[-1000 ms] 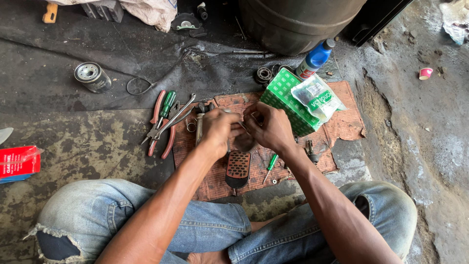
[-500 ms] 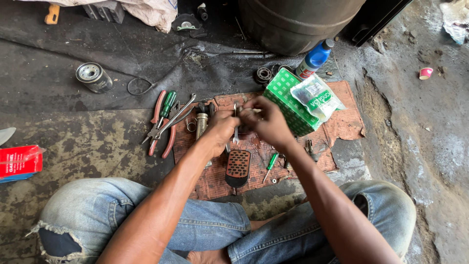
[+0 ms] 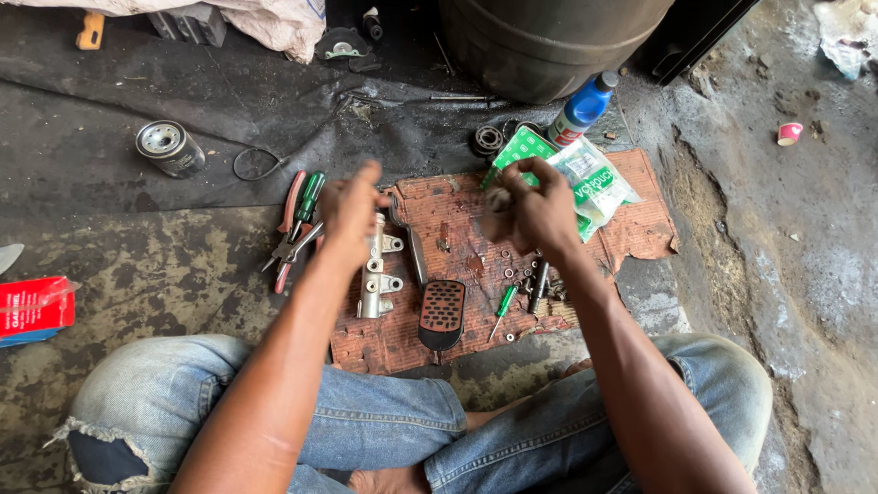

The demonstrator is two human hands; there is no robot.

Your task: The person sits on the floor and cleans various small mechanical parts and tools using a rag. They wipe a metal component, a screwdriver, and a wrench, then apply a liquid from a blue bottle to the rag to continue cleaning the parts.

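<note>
Metal cylinder point(image 3: 375, 270) lengthwise, toward knees

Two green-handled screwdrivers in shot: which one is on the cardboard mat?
The small green screwdriver, lying right of the perforated pedal pad on the cardboard mat. The larger green-handled screwdriver lies off the mat, by the red-handled pliers.

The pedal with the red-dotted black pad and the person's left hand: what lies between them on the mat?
In the head view, a silver metal cylinder body lies between the left hand and the pedal, lengthwise on the reddish mat.
</note>
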